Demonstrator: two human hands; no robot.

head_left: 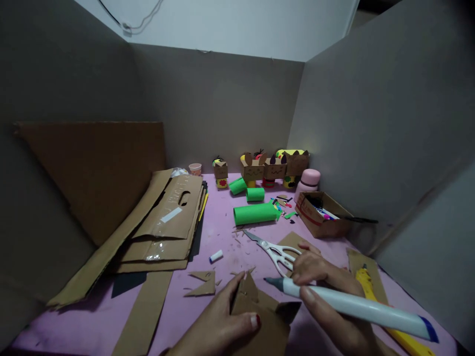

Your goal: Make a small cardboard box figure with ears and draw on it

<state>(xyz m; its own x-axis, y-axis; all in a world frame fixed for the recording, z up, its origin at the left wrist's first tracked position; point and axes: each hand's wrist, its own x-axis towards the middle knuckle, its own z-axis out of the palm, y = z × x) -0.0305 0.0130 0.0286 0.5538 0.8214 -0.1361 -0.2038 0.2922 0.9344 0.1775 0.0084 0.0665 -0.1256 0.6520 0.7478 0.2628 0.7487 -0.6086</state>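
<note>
My left hand grips a small brown cardboard piece at the bottom middle, its thumb lying across the front. Pointed flaps stick up from the top of that piece. In my right hand is a white marker with a dark, uncapped tip pointing left, just over the cardboard's top edge; tip and cardboard look apart. A white cap with a blue end lies on the pink tabletop. White-handled scissors rest beyond my right hand, blades pointing away to the left. Cardboard scraps lie left of my left hand.
Stacked flat cardboard fills the left side. Green paper tubes lie mid-table, with several cardboard-headed figures behind. On the right are a pink bottle, a cardboard box of pens and a yellow tool. Grey panels surround the table.
</note>
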